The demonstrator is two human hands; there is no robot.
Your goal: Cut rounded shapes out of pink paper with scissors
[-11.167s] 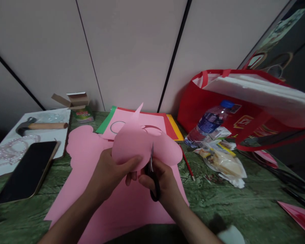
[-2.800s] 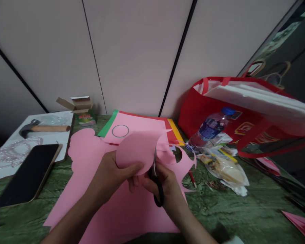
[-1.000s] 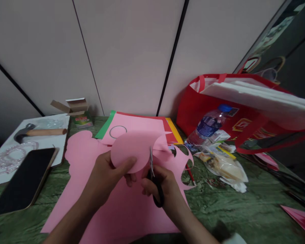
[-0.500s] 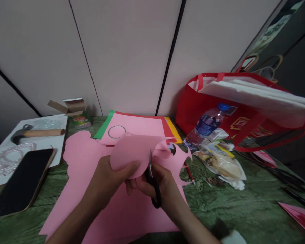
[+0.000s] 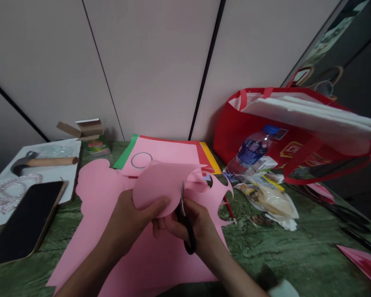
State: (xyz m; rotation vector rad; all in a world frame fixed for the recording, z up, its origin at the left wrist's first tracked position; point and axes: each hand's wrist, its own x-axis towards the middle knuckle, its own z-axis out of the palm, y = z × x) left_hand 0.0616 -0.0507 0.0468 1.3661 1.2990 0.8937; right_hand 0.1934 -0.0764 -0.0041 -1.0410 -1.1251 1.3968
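Observation:
A rounded piece of pink paper (image 5: 157,185) is pinched between the thumb and fingers of my left hand (image 5: 136,216). My right hand (image 5: 194,225) grips black-handled scissors (image 5: 185,222), whose blades point away from me and lie at the right edge of that paper. A thin curling strip of pink paper stands off beyond the blades. Under both hands spreads a large pink sheet (image 5: 145,264) with scalloped cut-outs along its right and left edges. The fingers inside the scissor handles are partly hidden.
Coloured sheets (image 5: 173,150) and a ring lie at the back. To the left are a phone (image 5: 26,222), a hammer (image 5: 49,162), beads (image 5: 10,194) and a small open box (image 5: 94,142). A water bottle (image 5: 250,152) leans by a red bag (image 5: 231,128); more scissors (image 5: 349,216) lie right.
The whole view has shifted very slightly. Both hands, the paper and the scissors keep almost the same positions relative to each other.

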